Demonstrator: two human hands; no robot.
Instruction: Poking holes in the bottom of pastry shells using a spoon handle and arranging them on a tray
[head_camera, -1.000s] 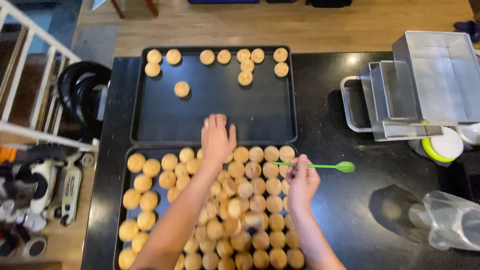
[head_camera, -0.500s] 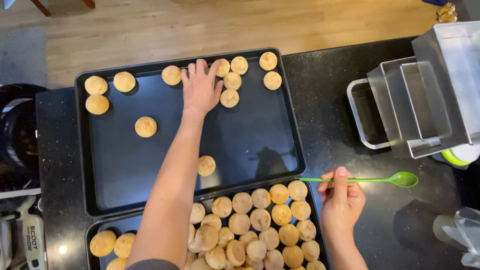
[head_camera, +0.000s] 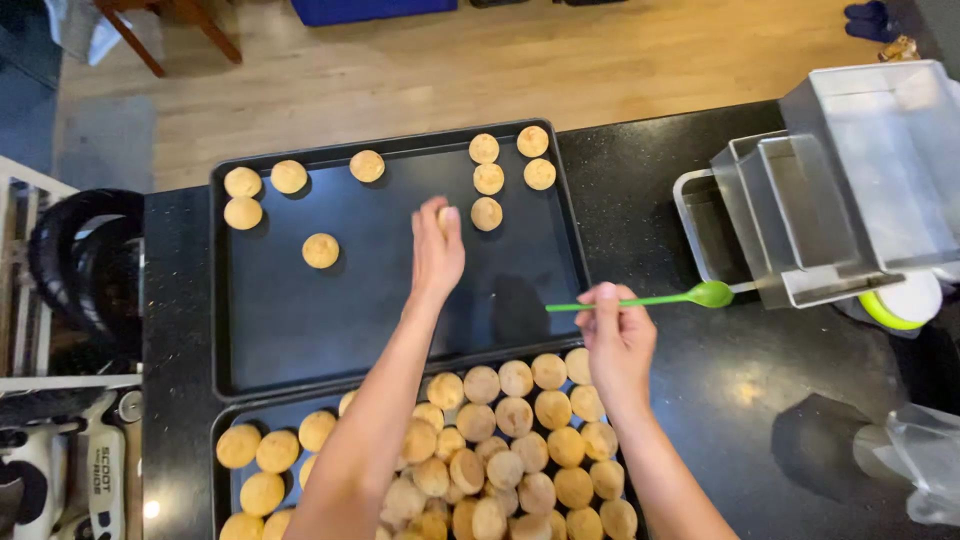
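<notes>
My left hand (head_camera: 438, 252) reaches over the upper black baking tray (head_camera: 300, 320), fingers pinched on a pale round dough ball (head_camera: 446, 214). It hovers just left of a column of three dough balls (head_camera: 487, 179) near the tray's far edge. Other balls lie along the far rim and one sits alone (head_camera: 320, 250). My right hand (head_camera: 615, 335) grips the handle of a thin green spoon (head_camera: 700, 295), held level over the tray's right edge. The lower black tray (head_camera: 216, 425) is crowded with several golden dough balls (head_camera: 515, 415), partly hidden by my arms.
Both trays rest on a black counter (head_camera: 720, 400). Stacked metal loaf pans (head_camera: 860, 170) stand at the right, with a round green-rimmed lid (head_camera: 905, 305) below them and a clear plastic bag (head_camera: 920, 460) at the bottom right. Wooden floor lies beyond the counter.
My left hand went from the lower tray to the upper tray's far row, then drew back toward the middle, fingers now pinched. My right hand kept the green spoon, lifting slightly.
</notes>
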